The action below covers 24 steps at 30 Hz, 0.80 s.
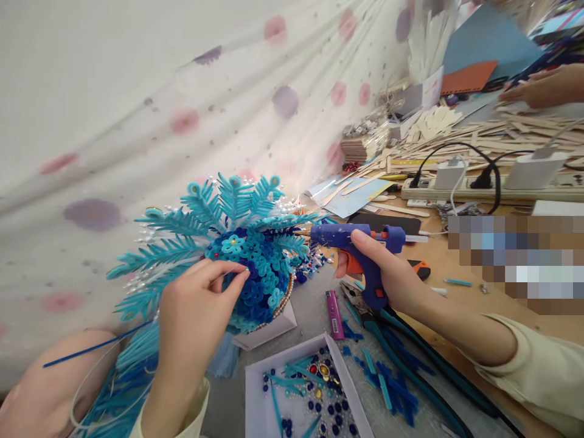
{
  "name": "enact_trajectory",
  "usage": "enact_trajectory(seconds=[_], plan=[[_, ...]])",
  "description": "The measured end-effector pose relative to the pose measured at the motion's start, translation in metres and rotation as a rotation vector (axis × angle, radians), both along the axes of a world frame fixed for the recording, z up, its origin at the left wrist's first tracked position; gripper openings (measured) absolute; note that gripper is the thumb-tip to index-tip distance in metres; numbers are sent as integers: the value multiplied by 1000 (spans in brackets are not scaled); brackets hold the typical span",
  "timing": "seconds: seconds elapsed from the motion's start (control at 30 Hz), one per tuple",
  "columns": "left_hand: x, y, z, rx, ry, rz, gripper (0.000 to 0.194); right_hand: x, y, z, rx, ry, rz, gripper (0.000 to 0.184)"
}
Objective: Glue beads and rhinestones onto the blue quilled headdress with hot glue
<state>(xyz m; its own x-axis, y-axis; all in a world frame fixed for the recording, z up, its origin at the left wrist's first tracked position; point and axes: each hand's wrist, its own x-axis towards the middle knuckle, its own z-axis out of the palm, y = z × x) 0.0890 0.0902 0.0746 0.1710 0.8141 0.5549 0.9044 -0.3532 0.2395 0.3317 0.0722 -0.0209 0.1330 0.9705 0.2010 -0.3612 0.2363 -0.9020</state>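
Observation:
My right hand (387, 267) is wrapped around a blue hot glue gun (337, 236) with an orange trigger, its nozzle pointing left at the feathery turquoise sprays. In front of me stands a headdress (255, 274) of blue and turquoise pipe-cleaner flowers, with leaf-like sprays (235, 201) fanning out and white beads behind. My left hand (201, 310) is closed in a pinch before the flowers; a tiny pale item, perhaps a bead, shows at the fingertips, too small to name. Below lies a white box (351, 371) holding dark blue beads, gems and turquoise pieces.
Pliers (378, 334), a purple lighter (334, 315) and blue pipe-cleaner scraps (396, 389) lie right of the box. A power strip (479, 187) with plugged-in chargers and many wooden sticks (483, 140) lie further back. Another person's hand (547, 88) appears at the upper right.

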Motion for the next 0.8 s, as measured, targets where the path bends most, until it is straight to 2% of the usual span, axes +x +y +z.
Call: enact_trajectory(seconds=[0.2, 0.5, 0.63, 0.8], plan=[[-1, -1, 3, -1, 29, 39, 14, -1, -1, 1, 37, 21, 9, 56], [1, -1, 7, -40, 62, 85, 18, -1, -1, 4, 7, 31, 15, 58], [-1, -5, 13, -86, -5, 91, 22, -1, 0, 2, 12, 7, -3, 59], [1, -9, 18, -47, -57, 160, 27, -1, 0, 1, 11, -16, -15, 58]])
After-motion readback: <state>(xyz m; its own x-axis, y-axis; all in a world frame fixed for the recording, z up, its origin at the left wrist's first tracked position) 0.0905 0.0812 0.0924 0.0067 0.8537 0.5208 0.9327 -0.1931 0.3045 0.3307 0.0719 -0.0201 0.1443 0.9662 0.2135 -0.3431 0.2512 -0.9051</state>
